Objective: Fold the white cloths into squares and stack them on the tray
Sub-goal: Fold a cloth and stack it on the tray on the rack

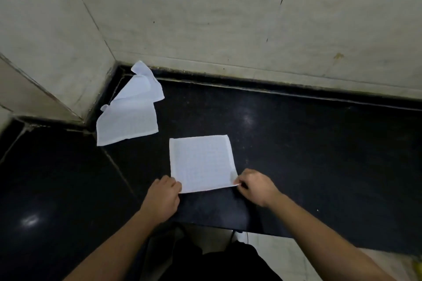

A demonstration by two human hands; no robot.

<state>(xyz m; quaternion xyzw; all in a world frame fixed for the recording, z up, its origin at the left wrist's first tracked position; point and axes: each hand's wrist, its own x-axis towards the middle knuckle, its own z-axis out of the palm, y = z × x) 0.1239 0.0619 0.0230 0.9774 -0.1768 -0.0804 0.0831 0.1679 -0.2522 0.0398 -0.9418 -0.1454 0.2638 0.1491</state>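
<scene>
A white cloth (202, 162) lies flat on the black counter (308, 143), roughly rectangular, just beyond my hands. My left hand (163, 196) pinches its near left corner. My right hand (255, 186) pinches its near right corner, and the corner's edge shows between the fingertips. More white cloth (127, 118) lies loosely rumpled in the far left corner against the wall, one part overlapping another. No tray is in view.
Pale tiled walls (228, 18) close the counter at the back and left. The counter's near edge (228, 228) runs just under my wrists, with pale floor below. Dark clothing shows at the bottom centre.
</scene>
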